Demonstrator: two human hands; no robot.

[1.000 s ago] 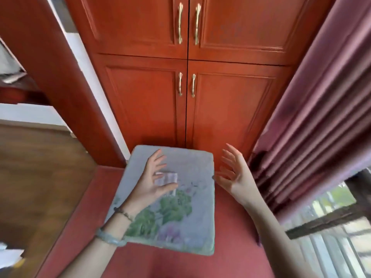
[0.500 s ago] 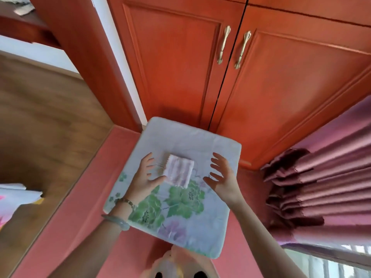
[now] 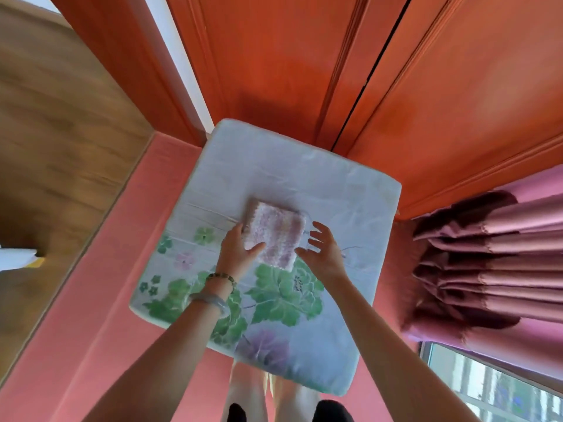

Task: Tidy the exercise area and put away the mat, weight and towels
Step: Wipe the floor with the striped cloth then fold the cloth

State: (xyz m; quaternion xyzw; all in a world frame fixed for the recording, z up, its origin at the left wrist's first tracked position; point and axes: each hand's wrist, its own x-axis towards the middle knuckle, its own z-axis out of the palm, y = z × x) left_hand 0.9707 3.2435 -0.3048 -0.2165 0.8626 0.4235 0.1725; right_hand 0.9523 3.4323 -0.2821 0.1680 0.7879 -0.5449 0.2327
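1. Wood floor (image 3: 61, 117): fills the far left. A white object (image 3: 15, 258) juts in at the left edge, too blurred to identify.
2. Red surface (image 3: 100, 300): runs from the bottom left up to the cabinet and carries the cushion.
3. Your left hand (image 3: 239, 254): reaches over the cushion to the towel. The thumb lies on top of the towel's near left corner. The fingers curl to its left edge with their tips hidden, so the towel is pinched there.
4. Bead bracelet (image 3: 221, 277) and pale bangle (image 3: 210, 300): both on your left wrist.
5. Cushion (image 3: 320, 184): square and pale blue, with green leaves printed on its near half. It lies flat on the red surface, its far corner touching the cabinet.
6. Towel (image 3: 275, 233): small, folded, pink and white. It rests on the middle of the cushion, between your hands.
7. Your right hand (image 3: 324, 254): fingers straight and spread, holding nothing, just beside the towel's right edge. You cannot tell whether the thumb touches the towel.
8. Cabinet (image 3: 274, 71): red-brown wooden doors, closed, across the top.
9. Curtain (image 3: 487, 254): mauve, gathered in folds at the right.
10. Window (image 3: 487, 391): bottom right corner, below the curtain.
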